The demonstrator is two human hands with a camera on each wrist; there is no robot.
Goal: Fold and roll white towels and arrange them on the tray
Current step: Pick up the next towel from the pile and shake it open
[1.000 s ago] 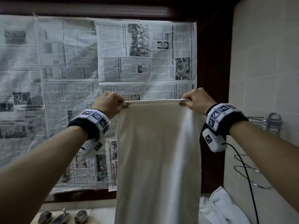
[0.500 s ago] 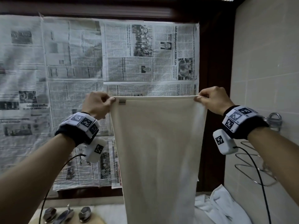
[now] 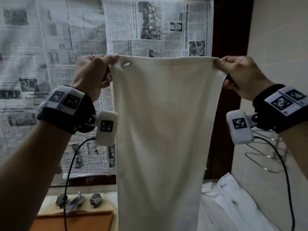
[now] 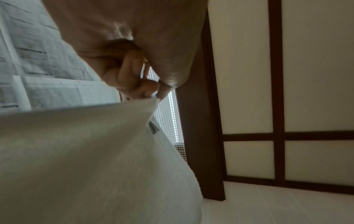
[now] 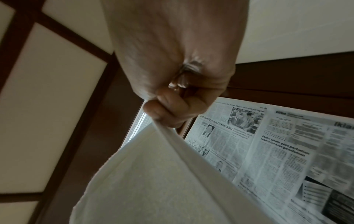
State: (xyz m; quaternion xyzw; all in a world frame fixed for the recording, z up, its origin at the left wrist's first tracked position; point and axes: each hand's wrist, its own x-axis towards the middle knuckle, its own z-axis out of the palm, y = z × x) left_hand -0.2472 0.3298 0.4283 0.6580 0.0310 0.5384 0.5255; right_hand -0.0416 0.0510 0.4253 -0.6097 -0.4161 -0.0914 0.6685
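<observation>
A white towel (image 3: 163, 130) hangs full length in front of me, stretched flat between both raised hands. My left hand (image 3: 95, 74) pinches its top left corner, where a small label shows. My right hand (image 3: 236, 72) pinches the top right corner. The left wrist view shows the towel (image 4: 86, 151) running from my curled fingers (image 4: 134, 75). In the right wrist view the towel's hem (image 5: 172, 174) leaves my pinching fingers (image 5: 168, 109). A brown tray (image 3: 75, 220) lies at the bottom left, partly hidden by my left arm.
More white towels (image 3: 233, 205) lie crumpled on the counter at the bottom right. Chrome tap handles (image 3: 78, 200) stand behind the tray. Newspaper (image 3: 158, 27) covers the window ahead. A wire rack (image 3: 266, 155) hangs on the tiled wall at right.
My hands have spread apart, pulling the towel's top edge wider and taut. The view has dipped, so the tray now shows at the bottom left.
</observation>
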